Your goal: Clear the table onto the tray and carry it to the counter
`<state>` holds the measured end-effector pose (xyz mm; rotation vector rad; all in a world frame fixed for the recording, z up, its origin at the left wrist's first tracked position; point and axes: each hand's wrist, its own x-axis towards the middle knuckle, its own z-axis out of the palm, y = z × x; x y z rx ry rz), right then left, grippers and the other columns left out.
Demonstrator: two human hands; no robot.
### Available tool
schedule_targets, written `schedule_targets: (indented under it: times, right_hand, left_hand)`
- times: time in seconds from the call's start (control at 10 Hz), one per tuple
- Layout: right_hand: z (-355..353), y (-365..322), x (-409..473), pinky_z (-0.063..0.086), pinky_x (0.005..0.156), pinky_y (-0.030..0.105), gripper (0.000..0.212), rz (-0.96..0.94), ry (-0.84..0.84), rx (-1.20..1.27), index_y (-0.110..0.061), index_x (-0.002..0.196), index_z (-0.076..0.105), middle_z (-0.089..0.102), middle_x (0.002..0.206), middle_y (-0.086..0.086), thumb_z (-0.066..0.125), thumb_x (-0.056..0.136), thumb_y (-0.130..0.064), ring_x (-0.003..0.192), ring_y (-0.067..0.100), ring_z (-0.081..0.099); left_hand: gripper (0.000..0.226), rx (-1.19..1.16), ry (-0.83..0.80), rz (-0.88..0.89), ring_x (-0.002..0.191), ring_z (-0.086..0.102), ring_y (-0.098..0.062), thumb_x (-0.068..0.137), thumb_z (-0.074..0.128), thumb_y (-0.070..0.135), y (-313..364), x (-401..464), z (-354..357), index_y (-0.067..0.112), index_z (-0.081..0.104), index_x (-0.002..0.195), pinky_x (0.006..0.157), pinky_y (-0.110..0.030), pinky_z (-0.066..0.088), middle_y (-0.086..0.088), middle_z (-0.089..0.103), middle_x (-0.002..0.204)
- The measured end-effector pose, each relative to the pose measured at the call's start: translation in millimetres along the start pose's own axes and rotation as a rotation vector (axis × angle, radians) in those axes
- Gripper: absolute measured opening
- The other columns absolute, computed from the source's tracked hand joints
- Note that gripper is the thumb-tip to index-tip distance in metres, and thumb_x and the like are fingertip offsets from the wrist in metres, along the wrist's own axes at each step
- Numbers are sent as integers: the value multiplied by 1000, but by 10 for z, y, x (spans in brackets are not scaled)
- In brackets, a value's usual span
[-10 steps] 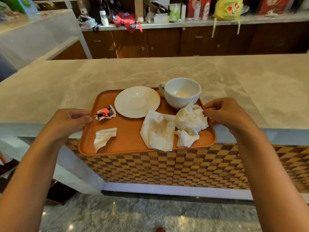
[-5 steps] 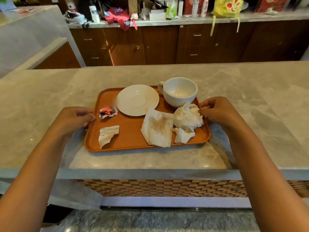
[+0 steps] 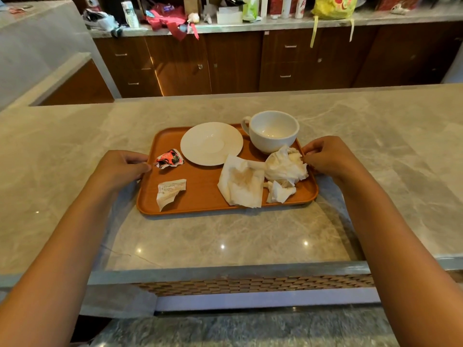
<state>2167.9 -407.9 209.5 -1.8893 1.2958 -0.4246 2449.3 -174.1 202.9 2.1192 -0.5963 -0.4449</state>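
An orange tray lies flat on the grey marble counter. On it stand a white saucer and a white cup at the back. Used white napkins are heaped on its right half. A red-and-black wrapper and a torn white packet lie on its left half. My left hand grips the tray's left rim. My right hand grips the right rim beside the crumpled napkin.
Beyond the counter runs a row of dark wooden cabinets under a cluttered back shelf. A raised marble wall stands at the left. The counter's front edge is close below the tray.
The tray went from overhanging the counter's front edge to lying fully on the marble, further in. Both hands stayed on its rims and travelled with it.
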Motion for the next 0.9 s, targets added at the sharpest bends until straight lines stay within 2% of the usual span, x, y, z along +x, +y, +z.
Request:
schedule_targets:
  times: [0.1, 0.2, 0.3, 0.5, 0.6, 0.7, 0.8, 0.9]
  right_hand:
    - [11, -19, 7, 55, 79, 47, 18, -17, 28, -57, 1, 83, 69, 58, 64, 10, 54, 76, 8, 78, 34, 62]
    - [20, -36, -9, 55, 81, 48, 19, -46, 68, -109, 1, 83, 70, 62, 71, 14, 54, 74, 7, 83, 36, 63]
    - [20, -67, -55, 51, 77, 41, 22, -106, 105, -202, 3, 89, 71, 65, 80, 18, 54, 75, 5, 80, 31, 60]
    - [28, -61, -110, 54, 77, 47, 18, -162, 124, -246, 7, 87, 71, 69, 87, 29, 57, 77, 0, 84, 39, 63]
    - [26, -51, -123, 54, 77, 47, 18, -175, 121, -236, 6, 87, 71, 69, 87, 28, 58, 79, -2, 84, 39, 63]
    - [-9, -19, -134, 54, 84, 43, 22, -102, 78, -137, -2, 101, 69, 69, 91, 19, 60, 81, -7, 84, 29, 64]
    - [-75, -18, -179, 54, 86, 45, 30, -36, 61, 21, -8, 112, 64, 68, 97, 14, 58, 83, -9, 85, 27, 65]
    - [-88, 10, -446, 52, 84, 38, 32, -189, 229, -28, -11, 115, 62, 66, 109, 13, 52, 85, -8, 91, 22, 63]
  left_hand:
    - [32, 21, 10, 3, 62, 49, -11, 81, 62, -3, 42, 38, 32, -2, 62, 113, 69, -27, 45, -9, 60, 80]
    - [31, 47, 29, 16, 61, 49, -10, 81, 62, -2, 78, 51, 56, -1, 63, 113, 63, -24, 44, -5, 60, 75]
    - [29, 94, 73, 46, 53, 54, -5, 80, 66, 3, 64, 49, 52, 2, 66, 109, 65, -27, 45, -4, 61, 74]
    - [28, 83, 88, 68, 40, 53, 9, 78, 69, 7, -5, 43, 26, 6, 68, 105, 56, -18, 46, 3, 59, 67]
    - [28, 88, 87, 62, 48, 57, 0, 78, 69, 8, 13, 27, 21, 6, 68, 106, 54, -16, 46, 3, 59, 68]
    - [28, 57, 60, 35, 55, 57, -6, 81, 67, 8, 55, -44, 2, 6, 66, 109, 50, -14, 47, 0, 59, 72]
    - [33, -13, 40, 11, 62, 58, -7, 83, 64, 8, 65, -108, -29, 6, 62, 116, 47, -8, 48, -4, 60, 80]
    - [34, -125, 78, 0, 65, 63, -6, 87, 57, 8, 10, -320, -123, 9, 56, 122, 52, -11, 52, -3, 62, 85]
